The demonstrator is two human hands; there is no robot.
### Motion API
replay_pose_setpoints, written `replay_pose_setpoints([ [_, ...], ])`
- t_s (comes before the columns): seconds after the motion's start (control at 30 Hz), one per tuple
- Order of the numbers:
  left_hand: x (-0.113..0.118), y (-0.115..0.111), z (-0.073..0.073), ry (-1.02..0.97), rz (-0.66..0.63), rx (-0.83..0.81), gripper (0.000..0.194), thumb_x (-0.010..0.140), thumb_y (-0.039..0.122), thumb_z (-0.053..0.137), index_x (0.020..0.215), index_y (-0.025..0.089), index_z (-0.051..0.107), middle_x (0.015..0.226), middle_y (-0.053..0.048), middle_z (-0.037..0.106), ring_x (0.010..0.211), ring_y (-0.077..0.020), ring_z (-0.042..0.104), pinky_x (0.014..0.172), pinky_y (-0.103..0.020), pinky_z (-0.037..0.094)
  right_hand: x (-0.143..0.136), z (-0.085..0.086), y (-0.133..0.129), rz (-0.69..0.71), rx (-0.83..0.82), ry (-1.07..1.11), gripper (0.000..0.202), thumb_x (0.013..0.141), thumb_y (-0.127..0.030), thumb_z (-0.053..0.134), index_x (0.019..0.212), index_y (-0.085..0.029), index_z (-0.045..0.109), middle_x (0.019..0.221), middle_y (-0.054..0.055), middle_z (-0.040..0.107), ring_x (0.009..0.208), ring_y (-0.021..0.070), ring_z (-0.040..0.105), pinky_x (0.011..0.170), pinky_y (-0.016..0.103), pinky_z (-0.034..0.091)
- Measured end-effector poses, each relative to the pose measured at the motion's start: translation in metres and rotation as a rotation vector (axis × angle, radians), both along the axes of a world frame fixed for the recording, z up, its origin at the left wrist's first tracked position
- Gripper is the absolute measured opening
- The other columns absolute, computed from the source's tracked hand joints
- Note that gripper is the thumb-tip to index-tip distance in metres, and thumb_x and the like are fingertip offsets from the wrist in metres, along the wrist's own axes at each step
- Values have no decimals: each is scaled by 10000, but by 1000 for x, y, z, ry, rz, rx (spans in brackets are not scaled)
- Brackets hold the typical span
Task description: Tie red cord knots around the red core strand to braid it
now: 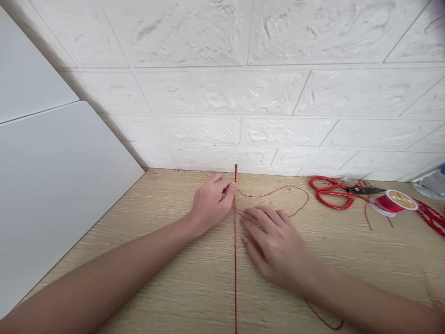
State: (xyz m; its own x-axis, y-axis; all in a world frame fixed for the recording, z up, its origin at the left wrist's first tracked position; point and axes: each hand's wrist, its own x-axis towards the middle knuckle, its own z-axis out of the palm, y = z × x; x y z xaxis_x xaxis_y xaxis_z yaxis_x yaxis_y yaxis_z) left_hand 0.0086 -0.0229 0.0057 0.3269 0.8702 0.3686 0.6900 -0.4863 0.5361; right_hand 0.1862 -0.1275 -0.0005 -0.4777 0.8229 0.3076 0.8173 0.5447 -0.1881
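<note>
A thin red cord [235, 273] runs straight down the wooden tabletop from a small dark fixing [236, 165] at the foot of the wall. Just below that fixing the cord is a short knotted length [235, 175]. My left hand [213, 200] pinches it at the lower end of the knots. From there a finer red thread [308, 197] loops out to the right and comes back under the fingers of my right hand [274, 236]. Those bent fingertips hold the thread close to the straight cord, with the thumb a little apart. A thread tail [330, 327] shows below my right wrist.
Orange-handled scissors [335, 199] lie at the right beside a spool of red thread [391, 202]. Red braided cord [431, 215] and a clear plastic packet [431, 183] sit farther right. A white brick-patterned wall [208, 93] closes the back, and a white panel [62, 195] stands at left.
</note>
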Motion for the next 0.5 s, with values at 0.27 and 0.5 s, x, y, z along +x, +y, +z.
replay_pose_setpoints([
  [0.27,1,2,-1,22,-16,6,392,1003,351,428,655,180,487,722,8,492,654,-127,465,634,-297,322,1,-3,2,-26,13,-31,407,995,-311,449,1336,-142,591,1388,170,548,1318,341,435,1043,520,376],
  [0.5,1,1,0,33,8,-17,386,993,360,434,655,184,499,727,11,504,655,-128,477,630,-300,319,0,-3,5,-40,16,-40,443,1001,-348,445,1379,-150,565,1429,170,526,1355,350,416,1072,535,366],
])
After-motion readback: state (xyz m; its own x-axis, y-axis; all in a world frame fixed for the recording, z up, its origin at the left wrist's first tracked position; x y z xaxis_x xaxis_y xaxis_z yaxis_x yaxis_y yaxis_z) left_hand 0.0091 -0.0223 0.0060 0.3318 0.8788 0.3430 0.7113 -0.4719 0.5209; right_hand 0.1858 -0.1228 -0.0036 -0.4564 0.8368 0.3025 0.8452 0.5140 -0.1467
